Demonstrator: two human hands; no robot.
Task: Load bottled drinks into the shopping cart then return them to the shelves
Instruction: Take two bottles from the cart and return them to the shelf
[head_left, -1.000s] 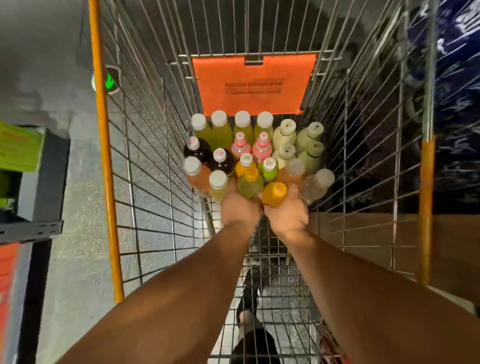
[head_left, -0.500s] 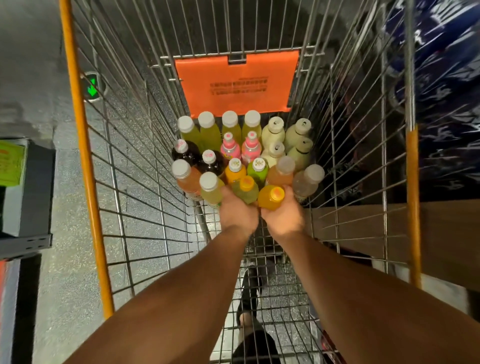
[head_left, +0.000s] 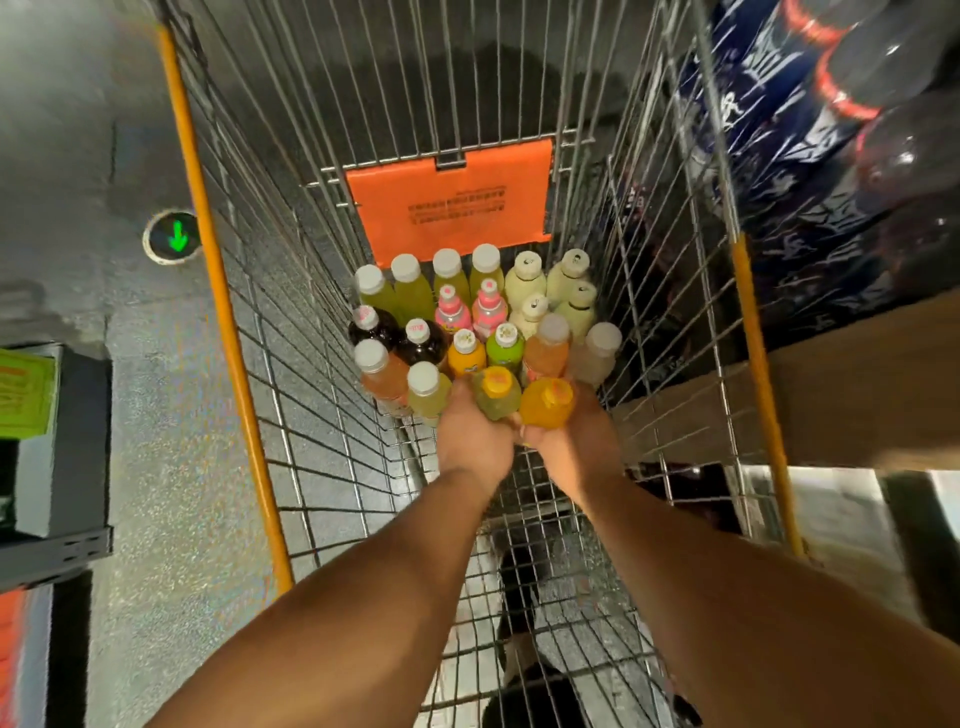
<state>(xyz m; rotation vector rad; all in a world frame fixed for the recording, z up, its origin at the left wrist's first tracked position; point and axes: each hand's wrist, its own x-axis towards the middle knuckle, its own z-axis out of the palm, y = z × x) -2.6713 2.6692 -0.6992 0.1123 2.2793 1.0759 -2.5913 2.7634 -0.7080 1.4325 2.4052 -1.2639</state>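
Bottled drinks standing upright, packed at the far end of the shopping cart, caps up. Just beyond the knuckles of both hands, touching distance. Left hand curled round a green bottle with orange cap; right hand curled round an orange bottle, side by side, long axes near vertical, tilted slightly back toward the wrists. Probably being set down against the near row: bare wire floor directly beneath, neither hand clearly nearer.
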